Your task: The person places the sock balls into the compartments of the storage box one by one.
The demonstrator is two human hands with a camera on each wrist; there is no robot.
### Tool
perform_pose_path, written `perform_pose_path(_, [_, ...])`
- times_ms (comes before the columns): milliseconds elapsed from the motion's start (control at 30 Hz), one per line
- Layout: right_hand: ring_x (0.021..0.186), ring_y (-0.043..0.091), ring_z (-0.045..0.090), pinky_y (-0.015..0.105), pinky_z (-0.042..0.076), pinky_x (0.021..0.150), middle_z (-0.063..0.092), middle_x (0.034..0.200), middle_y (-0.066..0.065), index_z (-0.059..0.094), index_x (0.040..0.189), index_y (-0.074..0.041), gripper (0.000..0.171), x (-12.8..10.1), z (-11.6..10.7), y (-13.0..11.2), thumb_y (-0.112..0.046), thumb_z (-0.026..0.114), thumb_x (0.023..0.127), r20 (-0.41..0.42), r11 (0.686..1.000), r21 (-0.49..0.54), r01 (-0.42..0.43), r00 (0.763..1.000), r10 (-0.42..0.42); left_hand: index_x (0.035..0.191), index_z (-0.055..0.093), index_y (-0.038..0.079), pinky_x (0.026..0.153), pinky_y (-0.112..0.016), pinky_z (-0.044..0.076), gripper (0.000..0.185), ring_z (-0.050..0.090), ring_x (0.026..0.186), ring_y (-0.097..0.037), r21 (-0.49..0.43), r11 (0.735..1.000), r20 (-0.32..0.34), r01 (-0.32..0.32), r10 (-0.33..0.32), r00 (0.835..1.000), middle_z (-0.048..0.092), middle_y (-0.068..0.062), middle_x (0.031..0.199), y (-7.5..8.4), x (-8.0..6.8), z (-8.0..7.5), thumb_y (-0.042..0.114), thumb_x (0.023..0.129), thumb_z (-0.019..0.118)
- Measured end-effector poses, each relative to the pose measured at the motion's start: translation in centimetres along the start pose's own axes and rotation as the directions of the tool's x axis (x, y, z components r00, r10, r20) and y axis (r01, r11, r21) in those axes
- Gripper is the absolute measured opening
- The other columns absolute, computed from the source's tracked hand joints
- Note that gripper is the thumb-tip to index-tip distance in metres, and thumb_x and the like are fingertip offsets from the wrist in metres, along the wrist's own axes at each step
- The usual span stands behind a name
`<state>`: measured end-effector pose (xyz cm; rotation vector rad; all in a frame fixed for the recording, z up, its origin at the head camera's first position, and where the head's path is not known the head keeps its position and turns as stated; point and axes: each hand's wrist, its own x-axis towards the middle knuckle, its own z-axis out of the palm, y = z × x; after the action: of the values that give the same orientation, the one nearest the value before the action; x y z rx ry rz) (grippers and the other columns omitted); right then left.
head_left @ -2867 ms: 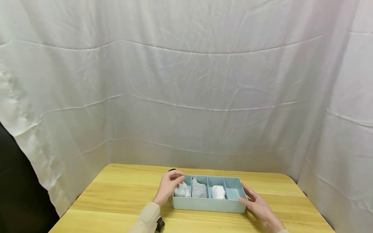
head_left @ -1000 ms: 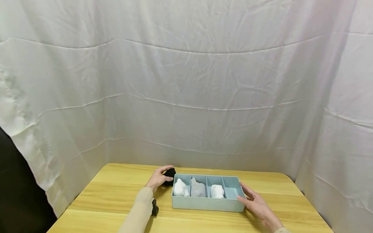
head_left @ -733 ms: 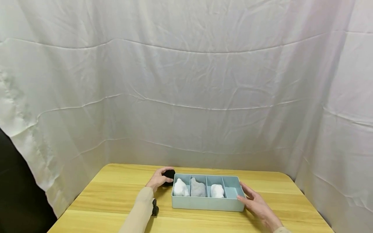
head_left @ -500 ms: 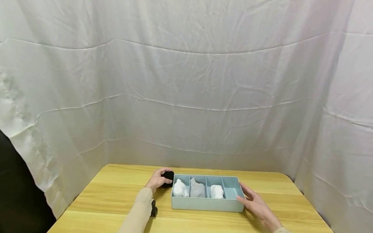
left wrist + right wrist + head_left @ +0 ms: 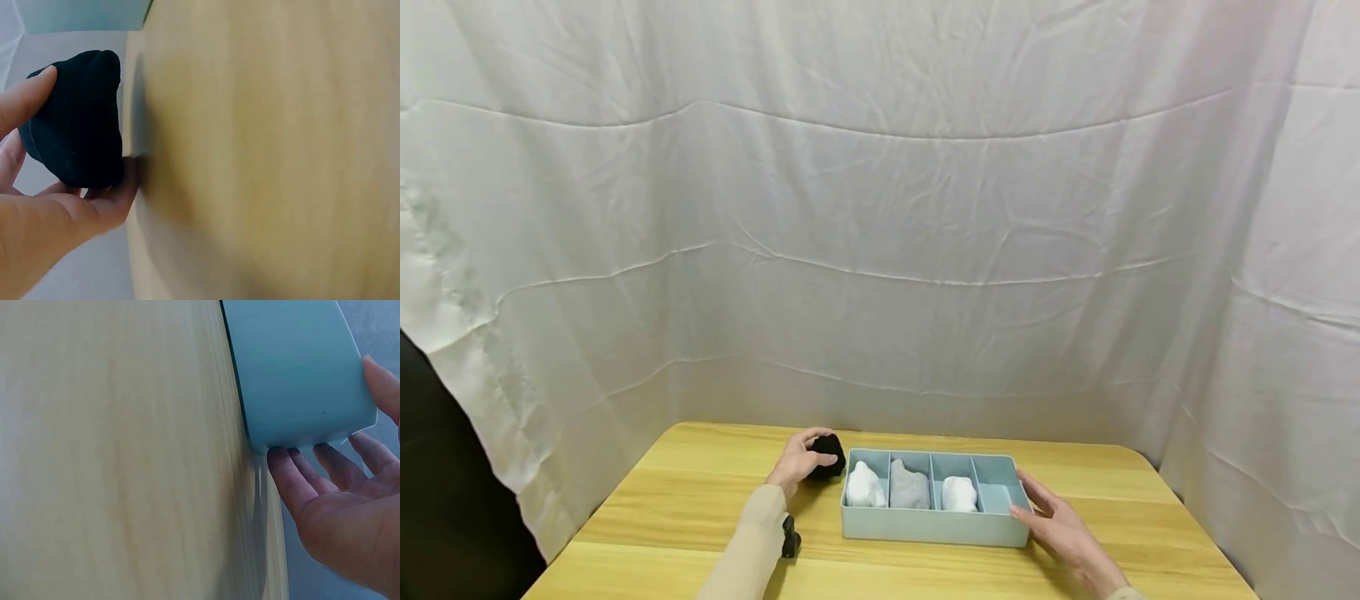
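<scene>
white cloth backdrop [image 5: 880, 250] hangs behind and to both sides of the wooden bench [image 5: 700, 492].

light blue divider tray [image 5: 936, 527] sits on the bench right of centre, four compartments in a row. from the left: white sock bundle [image 5: 865, 487], grey sock bundle [image 5: 910, 486], second white bundle [image 5: 959, 493]; the rightmost compartment shows only its floor.

right hand [image 5: 1060, 525] lies at the tray's right end, palm toward it. fingers [image 5: 294, 475] straight and spread wide, tips touching the bottom edge of the tray's end wall [image 5: 300, 369]; thumb up along the wall's far side. nothing gripped.

left hand [image 5: 793, 461] is just left of the tray, off its far left corner, in a beige sleeve [image 5: 748, 550]. it holds a black sock ball [image 5: 828, 456], which sits outside the tray, close beside its left end; cannot tell from the head view whether it touches the tray.

left wrist view: the sock ball [image 5: 78, 122] sits between thumb and fingers [image 5: 28, 97]. one digit lies over the top of the ball, the others curl beneath it and support its underside, palm behind it. the ball's front face is uncovered. the lower fingertips are at the bench edge line; whether the ball rests on the bench cannot be told.

small black object [image 5: 789, 537] at the left wrist, by the sleeve.
</scene>
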<state>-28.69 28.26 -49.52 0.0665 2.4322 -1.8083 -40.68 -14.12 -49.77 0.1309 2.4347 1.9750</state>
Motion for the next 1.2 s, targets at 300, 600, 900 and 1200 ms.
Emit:
perform_pose_path(300, [0.144, 0.05, 0.018, 0.061, 0.031, 0.111, 0.012, 0.161, 0.024, 0.024, 0.157, -0.014, 0.078, 0.1, -0.2, -0.1, -0.031, 0.067, 0.093, 0.01, 1.0, 0.007, -0.007, 1.0, 0.007, 0.124, 0.059, 0.006, 0.081, -0.035, 0.054, 0.043, 0.062, 0.099, -0.029, -0.113, 0.994, -0.038, -0.002, -0.002, 0.999, 0.055, -0.024, 0.118, 0.9, -0.6, -0.4, 0.002, 0.084, 0.072])
perform_pose_path(600, [0.144, 0.05, 0.02, 0.06, 0.032, 0.111, 0.014, 0.162, 0.023, 0.026, 0.156, -0.014, 0.077, -0.1, -0.2, 0.0, -0.028, 0.067, 0.094, 0.001, 1.0, 0.017, 0.001, 1.0, -0.001, 0.138, 0.05, 0.02, 0.099, -0.049, 0.046, 0.049, 0.047, 0.128, -0.039, -0.072, 0.995, -0.039, -0.067, 0.064, 0.997, 0.043, -0.021, 0.145, 1.5, -1.5, 0.3, 0.007, 0.093, 0.063])
perform_pose_path(900, [0.143, 0.05, 0.02, 0.061, 0.032, 0.11, 0.015, 0.161, 0.023, 0.026, 0.156, -0.013, 0.077, -0.1, 0.1, 0.1, -0.028, 0.068, 0.093, 0.001, 1.0, 0.016, 0.002, 1.0, -0.002, 0.138, 0.052, 0.032, 0.095, -0.044, 0.049, 0.041, 0.053, 0.124, -0.034, -0.022, 0.994, -0.023, -0.111, 0.11, 0.994, 0.045, -0.016, 0.147, 1.9, -1.8, 0.0, 0.025, 0.098, 0.061])
perform_pose_path(1200, [0.143, 0.05, 0.022, 0.06, 0.033, 0.11, 0.016, 0.161, 0.023, 0.026, 0.156, -0.013, 0.076, 0.1, 0.1, 0.1, -0.027, 0.067, 0.093, 0.002, 0.999, 0.024, 0.021, 1.0, -0.021, 0.135, 0.056, 0.021, 0.079, -0.051, 0.058, 0.041, 0.064, 0.097, -0.028, -0.209, 0.971, 0.019, -0.12, 0.127, 0.992, 0.045, -0.017, 0.137, 3.3, -2.6, -0.3, 0.013, 0.096, 0.062])
